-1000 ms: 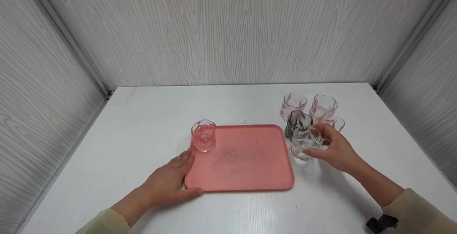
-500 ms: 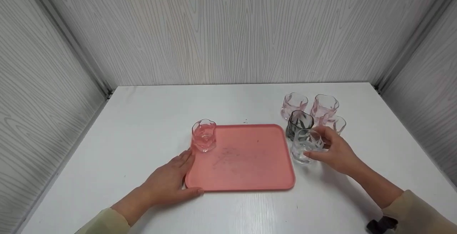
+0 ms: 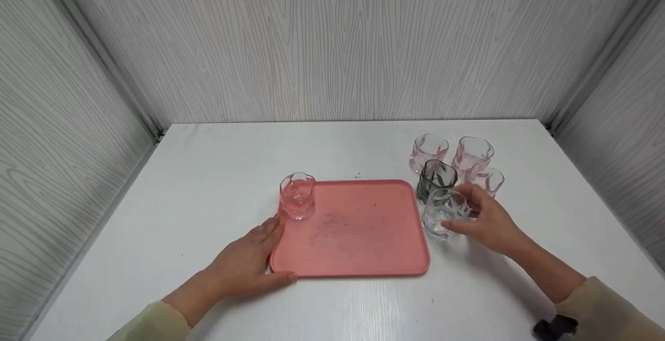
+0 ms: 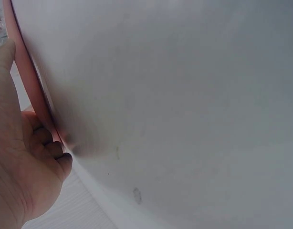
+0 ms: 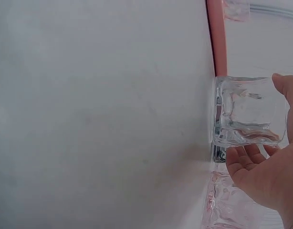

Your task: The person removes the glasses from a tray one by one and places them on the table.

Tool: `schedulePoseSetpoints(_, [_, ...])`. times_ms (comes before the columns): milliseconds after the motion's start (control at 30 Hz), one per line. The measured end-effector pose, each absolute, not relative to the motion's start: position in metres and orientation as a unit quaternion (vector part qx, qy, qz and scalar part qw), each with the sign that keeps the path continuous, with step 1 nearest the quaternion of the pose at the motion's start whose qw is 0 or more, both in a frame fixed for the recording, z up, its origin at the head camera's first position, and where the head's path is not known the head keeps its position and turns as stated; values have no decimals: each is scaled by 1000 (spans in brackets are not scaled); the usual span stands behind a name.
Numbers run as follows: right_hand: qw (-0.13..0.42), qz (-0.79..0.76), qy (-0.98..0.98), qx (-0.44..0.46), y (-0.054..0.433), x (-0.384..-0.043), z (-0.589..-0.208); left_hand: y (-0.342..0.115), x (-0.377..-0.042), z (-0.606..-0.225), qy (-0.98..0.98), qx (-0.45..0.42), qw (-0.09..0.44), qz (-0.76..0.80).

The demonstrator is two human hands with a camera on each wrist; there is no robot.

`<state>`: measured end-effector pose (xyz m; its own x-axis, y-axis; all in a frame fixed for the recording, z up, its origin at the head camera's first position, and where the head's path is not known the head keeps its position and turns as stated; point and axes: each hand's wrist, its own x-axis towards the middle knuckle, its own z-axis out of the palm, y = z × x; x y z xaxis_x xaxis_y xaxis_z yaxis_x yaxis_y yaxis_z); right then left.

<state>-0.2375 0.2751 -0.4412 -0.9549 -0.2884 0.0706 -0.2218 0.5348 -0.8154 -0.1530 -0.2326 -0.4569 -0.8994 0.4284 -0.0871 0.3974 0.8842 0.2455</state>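
Note:
My right hand (image 3: 488, 224) grips a clear tumbler (image 3: 440, 221) between thumb and fingers, just past the right edge of a pink tray (image 3: 358, 226). In the right wrist view this tumbler (image 5: 254, 112) is upright, its base close to the white tabletop. My left hand (image 3: 247, 265) rests against the tray's front left corner, thumb along the front edge and fingers along the left edge. A pinkish-looking glass (image 3: 297, 195) stands in the tray's back left corner, just beyond those fingertips. Right behind the held tumbler is a smoky grey glass (image 3: 435, 177).
Two pink glasses, one at the left (image 3: 428, 154) and one at the right (image 3: 473, 154), stand at the back right. Another glass (image 3: 489, 181) is partly hidden behind my right hand. Wood-grained panels (image 3: 332, 44) enclose the white table (image 3: 218, 174) at the back and sides.
The clear tumbler has shifted slightly toward the front in my right hand, a little away from the grey glass. My left hand and the tray have stayed in place.

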Motion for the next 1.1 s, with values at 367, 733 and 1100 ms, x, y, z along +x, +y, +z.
schedulePoseSetpoints(367, [56,-477,863,-158,278,-238,-438,-231,-152,-453,965,222,68,120])
schedulePoseSetpoints(733, [52,-471,866,-163,286,-233,-416,-232,-153,-454,965,222,72,118])
schedulePoseSetpoints(1100, [-33,-457,864,-209,254,-231,-370,-232,-153,-453,965,220,70,121])
